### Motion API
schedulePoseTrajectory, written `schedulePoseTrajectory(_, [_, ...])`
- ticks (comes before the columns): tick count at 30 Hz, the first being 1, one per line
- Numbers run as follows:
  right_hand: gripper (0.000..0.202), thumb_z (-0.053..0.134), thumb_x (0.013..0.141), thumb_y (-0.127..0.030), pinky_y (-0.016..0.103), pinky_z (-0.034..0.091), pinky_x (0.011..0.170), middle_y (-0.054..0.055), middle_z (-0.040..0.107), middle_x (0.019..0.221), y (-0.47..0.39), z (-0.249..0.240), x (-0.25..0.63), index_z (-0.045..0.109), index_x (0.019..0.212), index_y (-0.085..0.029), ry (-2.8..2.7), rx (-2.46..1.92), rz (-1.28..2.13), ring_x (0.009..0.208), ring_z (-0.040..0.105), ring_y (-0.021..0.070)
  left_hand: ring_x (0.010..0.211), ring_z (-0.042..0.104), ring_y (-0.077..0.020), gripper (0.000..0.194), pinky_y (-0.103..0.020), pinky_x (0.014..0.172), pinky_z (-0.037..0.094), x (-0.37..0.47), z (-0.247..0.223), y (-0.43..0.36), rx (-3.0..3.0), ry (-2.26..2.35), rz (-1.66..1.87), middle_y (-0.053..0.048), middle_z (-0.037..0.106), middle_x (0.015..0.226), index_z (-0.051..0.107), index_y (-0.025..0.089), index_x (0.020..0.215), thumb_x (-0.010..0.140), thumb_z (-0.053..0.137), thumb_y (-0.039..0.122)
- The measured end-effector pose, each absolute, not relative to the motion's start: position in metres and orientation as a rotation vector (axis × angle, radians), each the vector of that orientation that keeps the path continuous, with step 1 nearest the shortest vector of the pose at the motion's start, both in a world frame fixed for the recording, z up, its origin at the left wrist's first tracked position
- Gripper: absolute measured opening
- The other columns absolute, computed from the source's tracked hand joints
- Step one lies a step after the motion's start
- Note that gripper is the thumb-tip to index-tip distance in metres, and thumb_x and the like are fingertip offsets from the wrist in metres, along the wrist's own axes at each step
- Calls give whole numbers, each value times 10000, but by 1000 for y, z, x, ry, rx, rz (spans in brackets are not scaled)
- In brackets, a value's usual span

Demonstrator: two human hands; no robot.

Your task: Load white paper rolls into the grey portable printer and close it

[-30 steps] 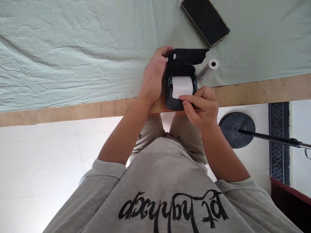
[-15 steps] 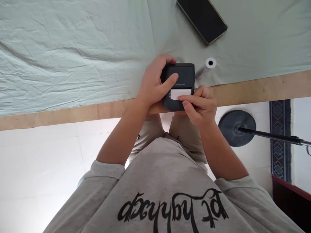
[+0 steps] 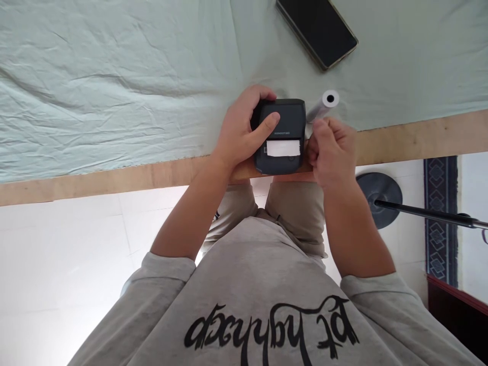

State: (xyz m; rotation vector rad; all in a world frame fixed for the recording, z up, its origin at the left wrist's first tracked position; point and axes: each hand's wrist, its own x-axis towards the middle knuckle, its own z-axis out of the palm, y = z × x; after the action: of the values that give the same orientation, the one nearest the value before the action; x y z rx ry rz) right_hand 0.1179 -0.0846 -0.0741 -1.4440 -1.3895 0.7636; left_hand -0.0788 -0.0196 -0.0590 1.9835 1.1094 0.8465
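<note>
A small black portable printer (image 3: 281, 117) lies at the table's front edge, a short strip of white paper (image 3: 283, 148) sticking out of its slot. Wrapped round its left side, my left hand (image 3: 246, 124) grips it, thumb on the lid and fingers at the far left corner. My right hand (image 3: 333, 150) is beside the printer's right side with its fingers curled in; whether anything is inside them is hidden. Just beyond that hand, a white paper roll (image 3: 323, 105) with a dark core rests on the cloth.
A dark phone (image 3: 318, 31) lies farther back on the pale green tablecloth (image 3: 114, 91). Bare wood shows along the table's front edge (image 3: 152, 175). A black round stand base (image 3: 381, 198) with a pole is on the floor at right, near a patterned dark strip (image 3: 440, 218).
My right hand has moved off the paper strip, going right and slightly farther back, and its pointing finger has curled in. My left hand keeps its hold on the printer.
</note>
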Motion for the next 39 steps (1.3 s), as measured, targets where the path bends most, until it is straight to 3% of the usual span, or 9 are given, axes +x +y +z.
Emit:
schedulePoseTrajectory(6, [637,671,831,-693,237,234,368,-59,385,453,-73,-66,118,359,546,-216,-1242,-1490,1004,391,354,55,1268,628,-266,389,-425,1112,515,-80,-65,-18,1995,1197,726,-45,646,1311,529,344,1267,966,458,581])
schedulePoseTrajectory(14, [570,720,856,-562,261,263,455,-51,418,472,-76,-48,118,354,584,-222,-1237,-1588,1106,472,387,76,1121,663,-288,441,-436,1009,546,-80,-73,-13,1970,1009,979,-79,688,1185,615,303,1170,917,540,656])
schedulePoseTrajectory(20, [565,702,864,-568,286,265,477,-50,420,487,-77,-44,117,336,595,-232,-1277,-1615,1088,480,363,83,1049,677,-280,425,-429,931,562,-79,-77,-11,1931,933,1083,-82,696,1122,638,291,1145,914,573,642])
schedulePoseTrajectory(26, [557,692,873,-541,298,249,462,-50,411,465,-76,-42,116,320,583,-244,-1292,-1618,1098,455,358,88,1107,677,-278,377,-440,986,559,-79,-75,-12,1893,868,1072,-73,688,1196,609,297,1197,945,565,575])
schedulePoseTrajectory(33, [585,608,847,-732,295,273,437,-35,400,481,-73,-47,117,390,605,-246,-1296,-1630,1211,463,401,103,1209,658,-294,475,-431,1015,561,-86,-74,-6,1781,864,928,-74,669,1284,603,298,1270,884,693,560])
schedulePoseTrajectory(37, [640,554,821,-817,276,282,411,-37,376,509,-73,-51,116,402,611,-232,-1278,-1654,1195,451,403,86,1327,590,-278,420,-452,1107,496,-97,-65,-30,1882,1131,977,-84,625,1384,575,288,1304,987,549,560])
schedulePoseTrajectory(39, [662,514,828,-837,271,298,411,-34,366,510,-73,-52,115,388,608,-226,-1286,-1642,1191,448,407,81,1351,566,-306,514,-484,1141,460,-103,-62,-48,1933,1178,957,-127,609,1399,553,246,1341,991,504,619])
